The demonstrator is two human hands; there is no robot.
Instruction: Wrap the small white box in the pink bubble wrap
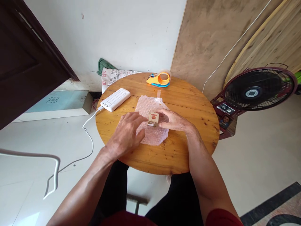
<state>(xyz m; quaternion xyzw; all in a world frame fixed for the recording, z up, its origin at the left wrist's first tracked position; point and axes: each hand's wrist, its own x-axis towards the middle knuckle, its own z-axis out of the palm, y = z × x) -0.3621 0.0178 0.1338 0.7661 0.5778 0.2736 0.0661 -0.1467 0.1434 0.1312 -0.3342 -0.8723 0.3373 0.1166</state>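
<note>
A small cardboard box point(153, 117) with a red print on its top sits on a sheet of bubble wrap point(150, 138) in the middle of the round table. My right hand point(173, 121) is at the box's right side, thumb and fingers apart; whether the fingertips touch it I cannot tell. To the left, my left hand point(129, 131) hovers with spread fingers, partly over the wrap's left edge, its fingertips close to the box. A short strip of clear tape point(159, 94) lies at the wrap's far edge.
An orange and blue tape dispenser point(161, 79) stands at the table's far edge. At the far left lies a white power bank point(115, 99) with a cable point(90, 138) hanging to the floor. A black fan point(258, 89) stands right of the wooden table point(199, 125).
</note>
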